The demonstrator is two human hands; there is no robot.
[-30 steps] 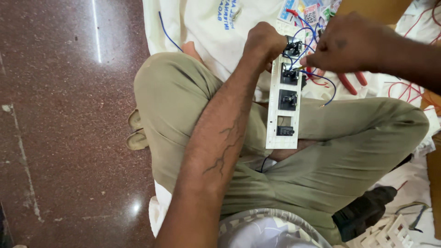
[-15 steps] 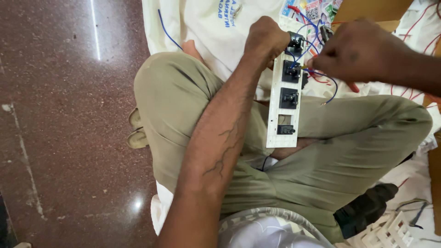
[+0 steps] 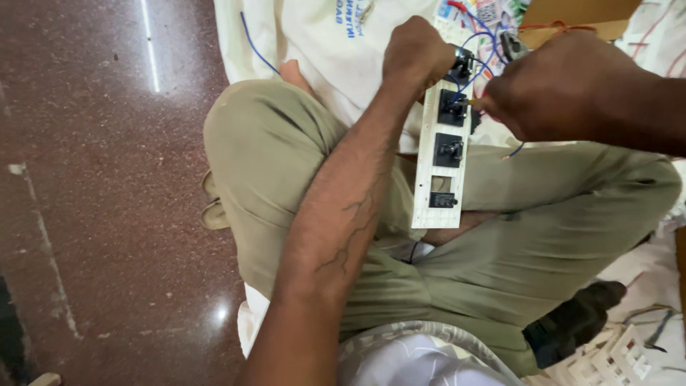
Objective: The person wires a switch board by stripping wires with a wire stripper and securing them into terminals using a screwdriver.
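Note:
My left hand (image 3: 416,51) grips the far end of a long white switch board panel (image 3: 441,179) that rests on my crossed legs in olive trousers (image 3: 271,157). Black switch and socket backs (image 3: 449,150) sit along the panel, with blue wires (image 3: 473,68) looping at its top. My right hand (image 3: 554,86) is closed on a small tool whose tip touches the second black module (image 3: 453,107); the tool itself is mostly hidden by the fingers. A loose blue wire end (image 3: 513,151) hangs below that hand.
A white cloth sheet (image 3: 321,36) lies under me on the dark red polished floor (image 3: 93,200). A black power tool (image 3: 572,325) and white plastic frames (image 3: 622,357) sit at lower right. A cardboard box (image 3: 572,14) and red wires are at the top right.
My right hand has shifted slightly down and closer to the second module on the panel. My left hand keeps the same hold on the panel's far end.

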